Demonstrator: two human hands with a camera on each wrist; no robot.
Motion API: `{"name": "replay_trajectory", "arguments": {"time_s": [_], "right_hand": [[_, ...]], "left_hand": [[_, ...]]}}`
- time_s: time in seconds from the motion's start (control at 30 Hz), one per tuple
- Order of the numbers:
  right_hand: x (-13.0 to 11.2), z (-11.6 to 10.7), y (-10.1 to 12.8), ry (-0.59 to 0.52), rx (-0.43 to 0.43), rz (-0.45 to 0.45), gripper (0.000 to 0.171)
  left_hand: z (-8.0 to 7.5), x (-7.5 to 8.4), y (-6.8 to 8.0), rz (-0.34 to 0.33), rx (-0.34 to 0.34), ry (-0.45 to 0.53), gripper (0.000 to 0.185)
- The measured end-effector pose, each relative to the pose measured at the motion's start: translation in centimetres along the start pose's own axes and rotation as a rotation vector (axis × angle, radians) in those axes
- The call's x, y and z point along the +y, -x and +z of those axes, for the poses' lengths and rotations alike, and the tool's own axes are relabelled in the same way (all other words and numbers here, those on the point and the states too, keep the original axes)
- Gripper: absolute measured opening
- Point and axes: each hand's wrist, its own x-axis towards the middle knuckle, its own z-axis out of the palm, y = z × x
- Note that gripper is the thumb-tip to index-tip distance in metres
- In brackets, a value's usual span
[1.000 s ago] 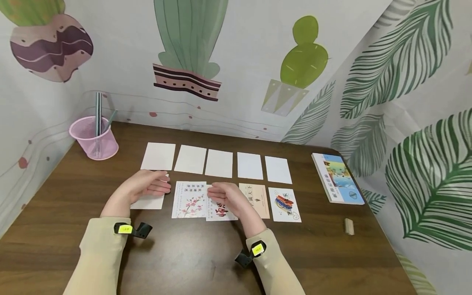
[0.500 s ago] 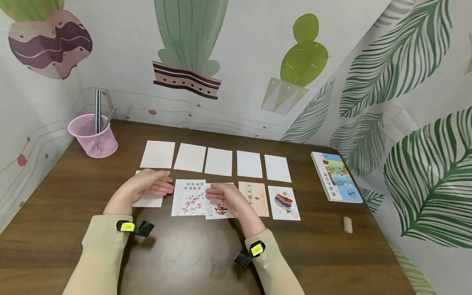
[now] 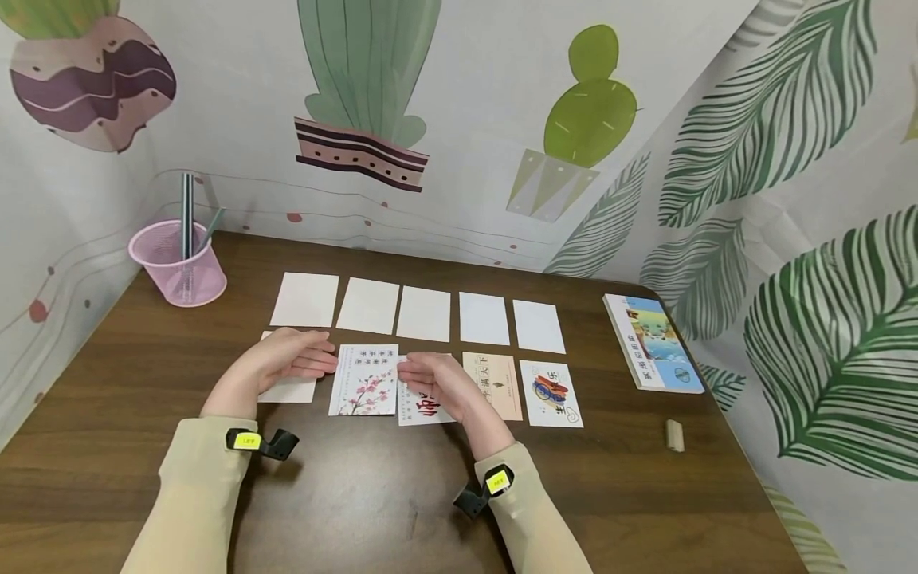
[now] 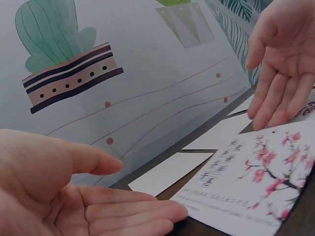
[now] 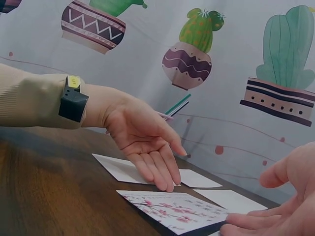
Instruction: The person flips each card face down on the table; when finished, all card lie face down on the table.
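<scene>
Fingers straight and held together, both hands stand edge-down on a brown table [image 3: 358, 494], palms facing across a blossom card [image 3: 364, 380]. The left hand [image 3: 287, 360] sits at the card's left edge, its fingertips [image 5: 165, 183] just beside that edge and resting over a plain white card [image 3: 290, 389]; whether they actually touch the blossom card is hard to judge from these angles. The right hand [image 3: 437, 381] stands at the card's right edge, fingers [image 4: 275, 105] extended and relaxed, covering part of a card with red calligraphy [image 3: 425, 406]. Neither hand grips anything.

The blossom card lies flat in the near row, printed with pink flowers and lines of small text. To its right lie the red calligraphy card, a beige card [image 3: 493, 384] and a colourful card [image 3: 551, 394]. Behind them runs a row of five blank white cards [image 3: 427, 313].

A pink mesh cup [image 3: 178, 263] holding pens stands at the far left corner. A book [image 3: 653, 343] lies at the right edge, with a small eraser-like block [image 3: 674, 435] nearer the camera. Cactus and leaf prints cover the surrounding walls.
</scene>
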Motion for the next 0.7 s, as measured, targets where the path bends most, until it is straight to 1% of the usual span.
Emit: {"name": "replay_trajectory", "arguments": {"time_s": [0.2,0.33,0.4,0.53,0.7], "right_hand": [[-0.4,0.4,-0.6,-0.039,0.007,-0.01,0.047],[-0.4,0.8,-1.1,-0.078,0.047,0.013,0.048],[-0.3,0.9,-1.4,-0.092,0.053,0.018,0.048],[0.2,1.4,-1.9,-0.099,0.021,0.006,0.048],[0.4,2.0,-2.4,-0.07,-0.003,-0.016,0.044]], "left_hand": [[-0.2,-0.1,0.0,0.023,0.022,0.003,0.056],[-0.3,-0.2,-0.1,0.02,0.029,-0.004,0.055],[-0.3,-0.2,-0.1,0.02,0.028,-0.011,0.055],[-0.3,-0.2,-0.1,0.017,0.024,-0.015,0.055],[-0.3,-0.2,0.0,0.019,0.021,-0.006,0.055]]}}
